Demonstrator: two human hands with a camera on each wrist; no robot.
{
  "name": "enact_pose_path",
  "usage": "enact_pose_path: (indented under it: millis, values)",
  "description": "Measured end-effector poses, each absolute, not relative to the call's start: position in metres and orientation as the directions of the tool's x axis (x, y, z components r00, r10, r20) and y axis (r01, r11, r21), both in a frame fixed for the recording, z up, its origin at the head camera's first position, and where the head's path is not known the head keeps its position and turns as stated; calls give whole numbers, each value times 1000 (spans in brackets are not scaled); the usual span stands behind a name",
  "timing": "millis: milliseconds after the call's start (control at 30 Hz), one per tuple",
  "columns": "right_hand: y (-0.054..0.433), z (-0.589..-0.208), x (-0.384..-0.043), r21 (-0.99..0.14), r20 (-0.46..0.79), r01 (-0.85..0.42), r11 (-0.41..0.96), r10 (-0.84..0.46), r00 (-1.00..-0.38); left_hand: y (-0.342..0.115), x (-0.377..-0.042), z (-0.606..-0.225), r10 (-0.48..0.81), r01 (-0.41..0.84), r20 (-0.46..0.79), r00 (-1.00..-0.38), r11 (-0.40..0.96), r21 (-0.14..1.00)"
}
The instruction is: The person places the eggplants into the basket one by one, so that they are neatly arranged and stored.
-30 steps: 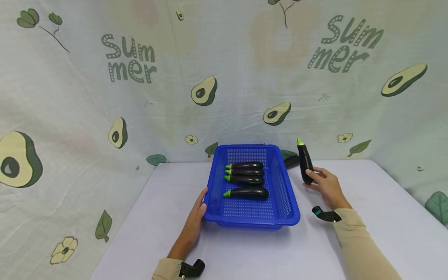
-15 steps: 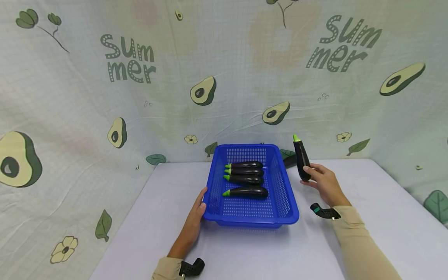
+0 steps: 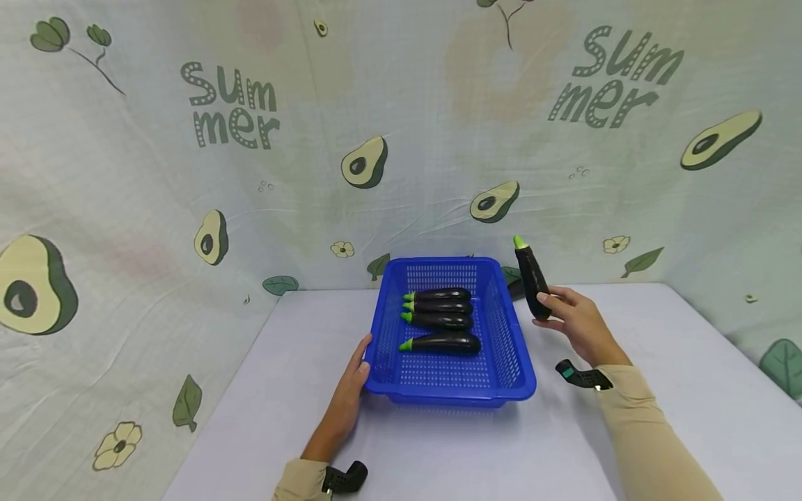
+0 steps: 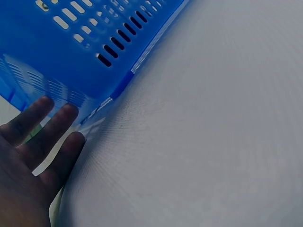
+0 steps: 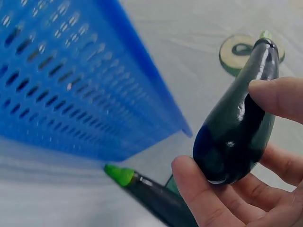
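My right hand (image 3: 583,322) holds an eggplant (image 3: 531,282) by its thick lower end, thumb on one side and fingers on the other. Its green stem end points up and leans left, just right of the blue plastic basket (image 3: 523,362). My left hand (image 3: 346,394) touches the basket's left side; in the left wrist view its fingers (image 4: 57,125) lie fairly straight against the wall. Several eggplants (image 3: 441,344) lie in the basket, green ends to the left. Another eggplant (image 5: 158,198) lies on the table beyond the basket's right side, partly hidden in the head view.
A white-covered table (image 3: 250,410) carries the basket. Behind it hangs a pale cloth (image 3: 432,139) printed with avocados, leaves and lettering. Each wrist bears a black device, such as the right wrist device (image 3: 583,376).
My right hand has moved a little left and up with the eggplant, which now leans further left toward the basket's right rim. The left hand and basket stay put.
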State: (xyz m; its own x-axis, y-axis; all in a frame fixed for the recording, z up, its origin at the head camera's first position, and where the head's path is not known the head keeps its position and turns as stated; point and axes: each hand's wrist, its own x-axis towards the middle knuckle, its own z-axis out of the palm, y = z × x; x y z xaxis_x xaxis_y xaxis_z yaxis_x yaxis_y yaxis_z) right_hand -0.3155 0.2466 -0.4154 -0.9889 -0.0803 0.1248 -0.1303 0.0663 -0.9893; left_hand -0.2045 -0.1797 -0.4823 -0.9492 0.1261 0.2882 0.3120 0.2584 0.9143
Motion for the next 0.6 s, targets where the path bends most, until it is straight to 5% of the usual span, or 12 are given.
enact_pose_path:
  millis: [600]
  values:
    - [225, -394, -298, -977, 177, -193, 94, -160, -971, -179, -202, -482, 122, 320, 298, -947, 263, 910]
